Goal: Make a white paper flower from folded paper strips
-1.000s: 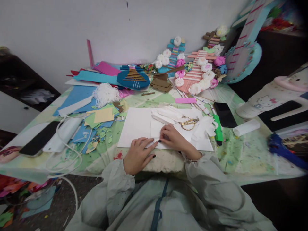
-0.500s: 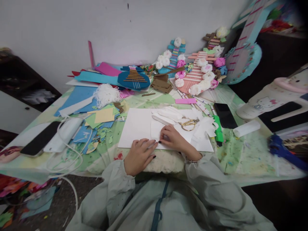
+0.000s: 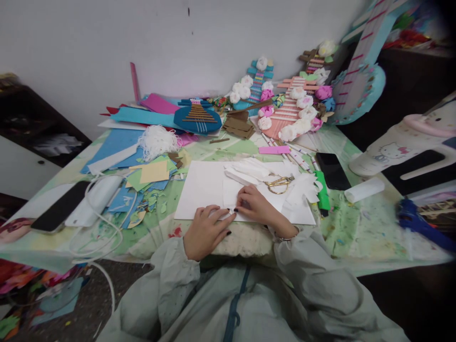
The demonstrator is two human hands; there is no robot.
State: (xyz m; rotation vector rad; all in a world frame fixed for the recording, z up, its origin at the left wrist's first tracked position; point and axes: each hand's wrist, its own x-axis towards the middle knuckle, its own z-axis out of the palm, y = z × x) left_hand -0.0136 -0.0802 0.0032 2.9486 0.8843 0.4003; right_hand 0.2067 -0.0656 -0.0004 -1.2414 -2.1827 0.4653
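Note:
A large white sheet (image 3: 199,183) lies on the table in front of me, with a smaller piece of white paper (image 3: 230,192) on top of it. My right hand (image 3: 254,205) has its fingers curled and closed at the near edge of that small piece. My left hand (image 3: 208,230) rests beside it, fingers stretched and somewhat apart, fingertips touching the paper close to the right fingertips. Gold-handled scissors (image 3: 279,184) lie on the sheet past my right hand, among folded white paper strips (image 3: 247,171) and cut white petal shapes (image 3: 302,190).
Paper scraps (image 3: 153,173), white yarn (image 3: 158,141) and a phone (image 3: 60,206) with a cable are on the left. Right are a green marker (image 3: 322,192), another phone (image 3: 333,171), a tumbler (image 3: 388,149) and a blue glue gun (image 3: 420,225). Paper-flower instrument models (image 3: 290,107) stand behind.
The left fingertips have shifted slightly right and forward, nearer the right fingertips. The right hand stays in about the same place.

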